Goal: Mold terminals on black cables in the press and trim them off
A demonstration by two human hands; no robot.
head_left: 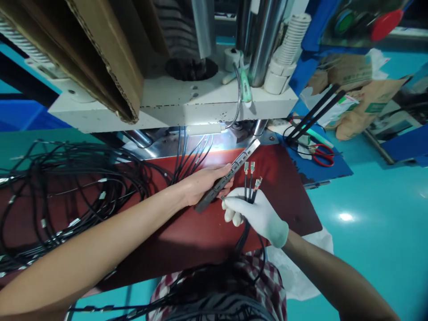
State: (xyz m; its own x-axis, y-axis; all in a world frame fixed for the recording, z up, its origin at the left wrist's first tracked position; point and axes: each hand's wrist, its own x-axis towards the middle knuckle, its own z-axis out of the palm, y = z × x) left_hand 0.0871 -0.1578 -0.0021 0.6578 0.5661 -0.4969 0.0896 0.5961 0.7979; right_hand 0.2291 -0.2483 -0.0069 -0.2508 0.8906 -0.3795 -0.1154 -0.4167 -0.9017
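Observation:
My bare left hand (203,183) is closed around a long dark metal bar with slots (230,174), which slants up to the right over the red-brown work surface. Just right of it, my white-gloved right hand (256,211) grips several black cables (245,234). Their ends, with flat metal terminals (252,167), stick up past the fingers. Thumb and forefinger of that hand are pinched near the bar's lower part; a small dark bit shows at their tips, too small to name. The cables hang down toward my lap.
A large heap of black cables (83,187) lies on the left of the red-brown surface (287,191). Ahead stands a press with a white plate (160,116), more cables running beneath it. Cardboard (110,58) leans on its left. Red-handled scissors (323,154) lie at right.

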